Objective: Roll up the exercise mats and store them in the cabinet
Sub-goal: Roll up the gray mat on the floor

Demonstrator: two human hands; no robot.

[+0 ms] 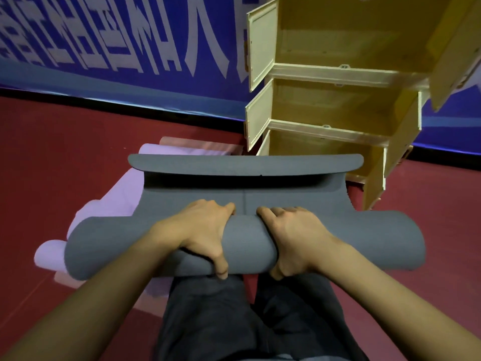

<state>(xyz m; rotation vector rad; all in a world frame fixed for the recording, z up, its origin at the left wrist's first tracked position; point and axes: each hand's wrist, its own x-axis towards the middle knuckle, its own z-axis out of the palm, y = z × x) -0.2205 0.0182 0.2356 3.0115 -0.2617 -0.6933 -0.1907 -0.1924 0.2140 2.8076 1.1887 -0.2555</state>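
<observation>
Hands come first in the head view: the left hand [205, 230] and the right hand [289, 235] sit side by side on the middle of the grey mat [364, 243], a narrow strip of the roll showing between them. Each hand is curled over the thick rolled part, fingers wrapped across the top and far side, thumb hooked down the near side, so both grip the roll rather than lie flat on it. The rolled part stretches well past the hands to both sides and lies just in front of the person's knees, which are covered by dark trousers [234, 321]. Beyond the hands the unrolled rest of the grey mat runs forward, and its far end curls upward in a raised lip close to the foot of the cabinet [325, 100]. Under and to the left of the grey mat lies a lilac mat [125, 196], flat on the floor, with what looks like a rolled end showing past the grey roll at the lower left. The floor [65, 152] is dark red. The cabinet is pale yellow, with stacked compartments whose doors stand open. Behind it runs a blue wall banner [104, 35] with large pale characters, blurred.
</observation>
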